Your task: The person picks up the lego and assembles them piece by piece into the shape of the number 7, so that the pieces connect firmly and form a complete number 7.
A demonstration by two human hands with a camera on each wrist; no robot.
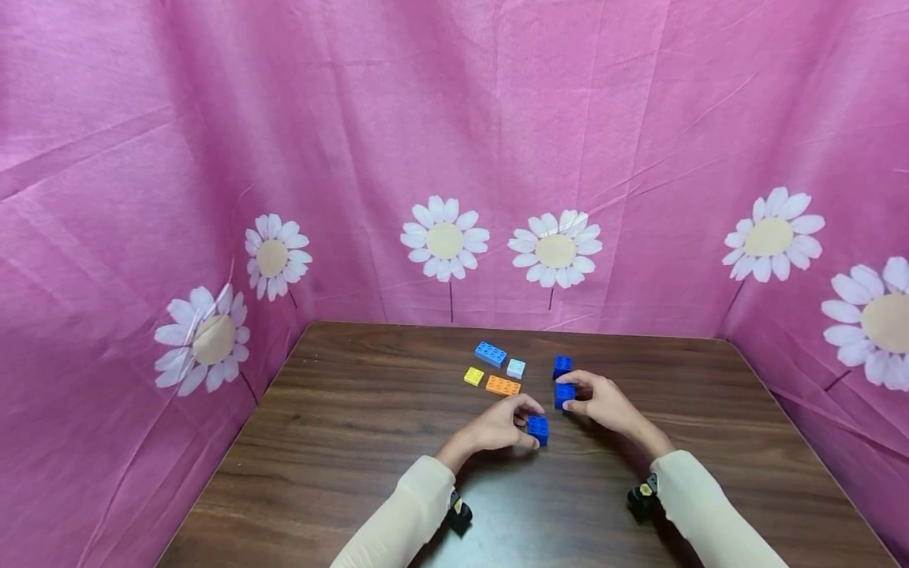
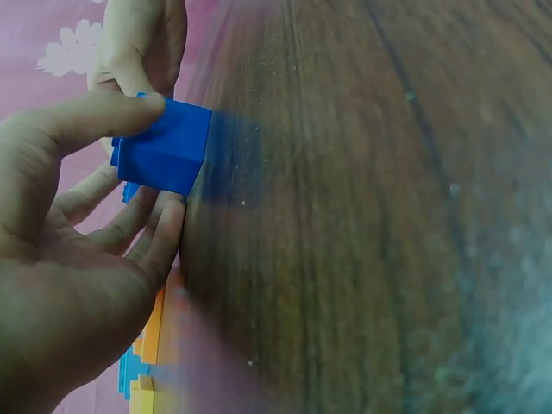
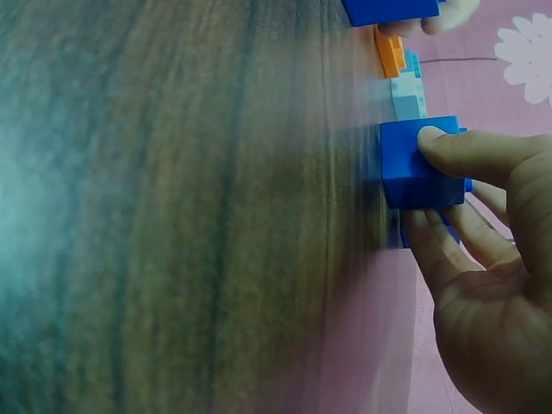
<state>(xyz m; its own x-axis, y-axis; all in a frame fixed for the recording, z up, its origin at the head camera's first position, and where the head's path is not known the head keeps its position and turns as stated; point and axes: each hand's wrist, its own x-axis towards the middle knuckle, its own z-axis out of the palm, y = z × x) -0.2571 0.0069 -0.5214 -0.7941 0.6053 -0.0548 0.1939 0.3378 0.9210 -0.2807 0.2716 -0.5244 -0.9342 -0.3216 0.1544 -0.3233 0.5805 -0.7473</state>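
Note:
In the head view my left hand (image 1: 497, 426) pinches a dark blue block (image 1: 538, 430) between thumb and fingers, near the table's middle. The left wrist view shows the thumb on one side of this blue block (image 2: 166, 147). Farther back and to the right, my right hand (image 1: 604, 404) grips a second dark blue block (image 1: 564, 396). In the right wrist view that block (image 3: 421, 164) stands against the tabletop with the thumb across its side. Just behind it is a third dark blue block (image 1: 562, 365), untouched.
Left of the blue blocks lie an orange brick (image 1: 503, 386), a small yellow brick (image 1: 473, 376), a light blue brick (image 1: 515, 368) and a longer mid-blue brick (image 1: 491, 353). They rest on the brown wooden table (image 1: 341, 442). A pink flowered cloth (image 1: 369, 158) hangs around it.

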